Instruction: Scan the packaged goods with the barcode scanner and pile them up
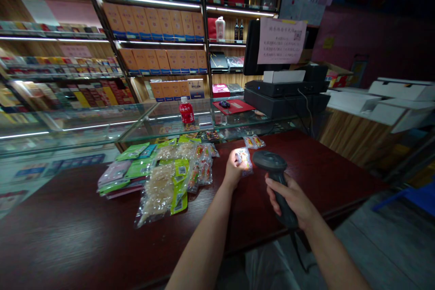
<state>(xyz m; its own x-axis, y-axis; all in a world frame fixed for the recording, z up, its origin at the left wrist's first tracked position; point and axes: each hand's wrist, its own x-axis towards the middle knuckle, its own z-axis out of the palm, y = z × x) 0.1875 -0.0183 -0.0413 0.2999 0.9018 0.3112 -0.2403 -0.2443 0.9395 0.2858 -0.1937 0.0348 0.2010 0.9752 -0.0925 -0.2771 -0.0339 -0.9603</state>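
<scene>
My right hand (285,195) is wrapped round the handle of a black barcode scanner (272,163), its head turned toward my left hand. In my left hand (233,166) is a small clear snack packet (244,159), lit brightly by the scanner's light and held just above the dark red table. A little beyond lies a similar pair of snack packets (254,141). To the left of my left hand, more small snack packets (200,172) lie against a large clear bag of pale snacks (158,190) with green labels. Several green and pink packets (125,170) are piled farther left.
Behind the table (84,226) runs a glass counter (136,122) with a red drink bottle (186,110) on it. A monitor (253,47) and a black till (282,97) stand at the back right. The scanner's cable (299,251) hangs below the table's front edge.
</scene>
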